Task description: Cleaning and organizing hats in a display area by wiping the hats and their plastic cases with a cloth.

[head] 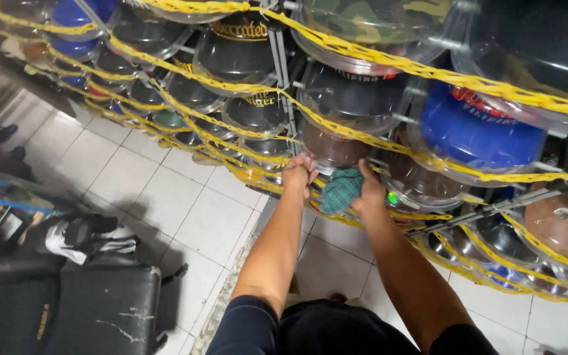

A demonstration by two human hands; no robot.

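A metal rack holds rows of caps in clear plastic covers, with yellow plastic chains (pixel 389 62) strung across them. My left hand (pixel 299 173) grips the lower edge of a clear cover over a brown cap (pixel 332 148) low on the rack. My right hand (pixel 369 192) presses a green checked cloth (pixel 340 190) against the underside of that same cover. Both arms reach forward from a dark short-sleeved top.
A blue cap (pixel 478 131) in its cover sits to the right, a camouflage cap (pixel 376 20) above. White floor tiles (pixel 185 197) lie below. A worn black seat (pixel 100 309) and cluttered items (pixel 80 236) stand at the lower left.
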